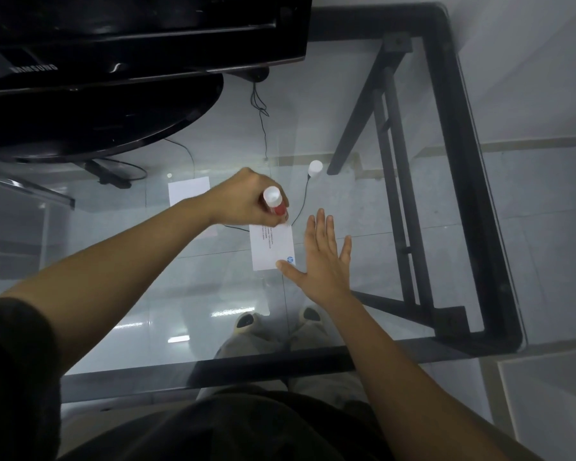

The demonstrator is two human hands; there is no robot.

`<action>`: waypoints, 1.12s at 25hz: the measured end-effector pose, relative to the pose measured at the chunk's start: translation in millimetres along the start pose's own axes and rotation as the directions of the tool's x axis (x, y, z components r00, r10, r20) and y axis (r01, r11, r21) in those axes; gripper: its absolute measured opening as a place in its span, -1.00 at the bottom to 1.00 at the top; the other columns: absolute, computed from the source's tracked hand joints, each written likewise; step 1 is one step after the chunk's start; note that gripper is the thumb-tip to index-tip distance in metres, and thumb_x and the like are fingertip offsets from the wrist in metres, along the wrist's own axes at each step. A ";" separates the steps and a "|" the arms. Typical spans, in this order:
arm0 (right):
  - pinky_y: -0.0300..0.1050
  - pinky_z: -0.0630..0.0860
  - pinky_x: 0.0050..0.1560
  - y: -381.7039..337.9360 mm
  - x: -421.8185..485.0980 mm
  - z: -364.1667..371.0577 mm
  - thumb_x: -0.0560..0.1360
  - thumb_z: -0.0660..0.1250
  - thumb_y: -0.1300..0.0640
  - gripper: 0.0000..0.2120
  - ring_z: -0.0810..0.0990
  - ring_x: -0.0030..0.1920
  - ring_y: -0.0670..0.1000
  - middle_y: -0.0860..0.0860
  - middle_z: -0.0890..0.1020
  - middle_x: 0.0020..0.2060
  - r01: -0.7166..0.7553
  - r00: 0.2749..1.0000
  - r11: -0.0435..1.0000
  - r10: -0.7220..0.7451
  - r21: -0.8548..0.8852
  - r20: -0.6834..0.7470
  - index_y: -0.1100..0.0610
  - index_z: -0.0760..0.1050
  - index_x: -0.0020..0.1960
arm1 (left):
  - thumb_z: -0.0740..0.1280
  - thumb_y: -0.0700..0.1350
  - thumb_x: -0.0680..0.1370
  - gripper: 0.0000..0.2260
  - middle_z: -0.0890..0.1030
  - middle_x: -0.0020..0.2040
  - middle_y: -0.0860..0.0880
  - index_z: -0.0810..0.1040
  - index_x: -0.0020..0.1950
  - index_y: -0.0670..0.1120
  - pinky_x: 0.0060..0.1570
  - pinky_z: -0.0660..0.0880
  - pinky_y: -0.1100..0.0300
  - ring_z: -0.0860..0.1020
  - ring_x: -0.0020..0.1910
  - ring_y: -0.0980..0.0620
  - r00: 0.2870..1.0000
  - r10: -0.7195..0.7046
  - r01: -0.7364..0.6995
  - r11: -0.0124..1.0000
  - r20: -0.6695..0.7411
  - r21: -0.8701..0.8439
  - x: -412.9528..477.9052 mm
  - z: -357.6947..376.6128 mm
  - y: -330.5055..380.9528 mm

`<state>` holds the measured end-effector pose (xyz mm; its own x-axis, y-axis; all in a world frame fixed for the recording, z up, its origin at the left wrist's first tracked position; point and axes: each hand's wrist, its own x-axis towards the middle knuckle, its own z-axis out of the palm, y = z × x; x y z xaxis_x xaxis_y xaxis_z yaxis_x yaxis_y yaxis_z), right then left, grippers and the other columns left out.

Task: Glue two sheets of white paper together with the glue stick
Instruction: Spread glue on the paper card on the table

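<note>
so the printed paper sheet lies flat on the glass table, that's my reference point. nearest to me, the right hand rests flat just right of the sheet, fingers spread wide, thumb tip touching its near right corner by the blue logo. at the sheet's far edge the left hand is closed around the glue stick, red body, white end up, tip down at the paper. beyond and left of the sheet sits a second white sheet, partly hidden by the arm. further back right, the white cap. far left, a black monitor.
</note>
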<state>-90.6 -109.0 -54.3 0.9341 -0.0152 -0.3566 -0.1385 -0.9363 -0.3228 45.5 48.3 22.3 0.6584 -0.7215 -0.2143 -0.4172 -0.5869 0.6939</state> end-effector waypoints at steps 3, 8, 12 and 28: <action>0.10 -0.52 0.26 0.9 0.1 0.4 0.38 0.01 -0.45 -0.07 -0.51 0.35 -0.04 0.02 -0.30 0.49 -0.006 1.000 1.000 0.006 -0.025 -0.003 0.04 -0.32 0.48 | 0.49 -0.07 0.36 -0.81 0.69 -0.14 0.01 0.65 -0.07 -0.08 -0.12 0.54 0.26 0.62 -0.19 0.12 0.987 0.014 -0.016 1.000 0.157 0.012 -19.7 14.0 6.5; 0.11 -0.51 0.28 0.8 0.5 0.0 0.38 0.04 -0.44 -0.06 -0.55 0.33 -0.07 0.01 -0.31 0.49 -0.005 1.000 1.000 0.005 0.007 0.011 0.04 -0.33 0.48 | 0.48 -0.08 0.37 -0.82 0.70 -0.13 -0.03 0.65 -0.09 -0.10 -0.06 0.54 0.16 0.63 -0.13 0.03 0.999 -0.028 0.030 0.997 -0.025 0.067 3.5 -5.4 -7.1; 0.10 -0.51 0.28 0.7 -0.3 -0.3 0.38 0.03 -0.45 -0.06 -0.57 0.31 -0.07 0.01 -0.31 0.49 -0.001 1.000 1.000 0.001 -0.001 0.007 0.04 -0.32 0.48 | 0.49 -0.06 0.35 -0.82 0.70 -0.14 0.01 0.65 -0.09 -0.06 -0.09 0.55 0.22 0.63 -0.16 0.10 1.000 -0.021 0.021 1.000 -0.005 0.016 -6.6 -0.6 -4.4; 0.13 -0.46 0.30 -1.4 -0.8 -5.1 0.40 0.07 -0.41 -0.06 -0.40 0.44 0.01 0.02 -0.31 0.49 -0.017 0.999 1.000 0.017 -0.003 0.035 0.04 -0.34 0.47 | 0.50 -0.13 0.34 -0.86 0.69 -0.18 -0.01 0.65 -0.15 -0.11 -0.19 0.53 0.27 0.60 -0.25 0.10 0.998 -0.020 0.017 0.998 0.067 0.056 -46.2 8.0 -9.7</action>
<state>-89.5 -109.5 -49.0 0.9194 -0.0186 -0.3928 -0.1532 -0.9369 -0.3142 14.1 84.4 20.1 0.6237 -0.7322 -0.2737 -0.4405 -0.6184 0.6508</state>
